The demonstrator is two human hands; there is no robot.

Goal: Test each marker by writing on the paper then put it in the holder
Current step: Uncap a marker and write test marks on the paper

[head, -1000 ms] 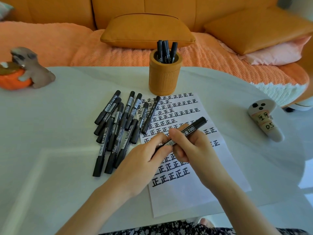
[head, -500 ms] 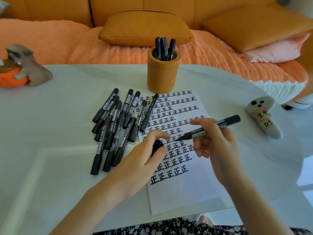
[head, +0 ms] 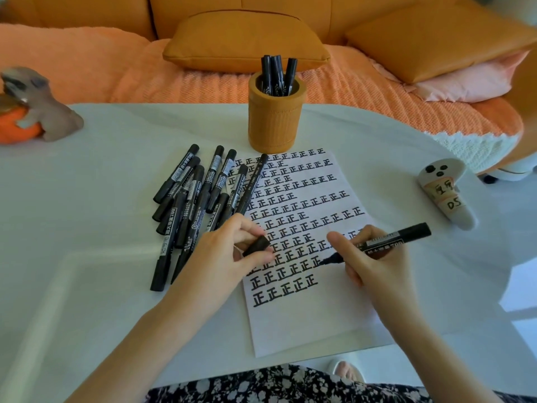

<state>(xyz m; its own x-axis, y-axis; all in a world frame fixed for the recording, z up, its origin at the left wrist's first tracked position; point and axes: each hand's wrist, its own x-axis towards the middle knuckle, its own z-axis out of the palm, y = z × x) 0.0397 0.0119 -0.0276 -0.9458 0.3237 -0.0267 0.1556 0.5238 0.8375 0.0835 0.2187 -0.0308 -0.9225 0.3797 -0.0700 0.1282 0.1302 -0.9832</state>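
Marker uncapped, tip on the paper at the end of a written row, mid-table. Holder at the paper's 12 o'clock, several markers standing in it. Loose pile at 10 o'clock, one overlapping the sheet's edge. Half a second ago the tip hung above the sheet; now it is down. Right hand fingers grip the barrel; left hand fingers pinch the cap.
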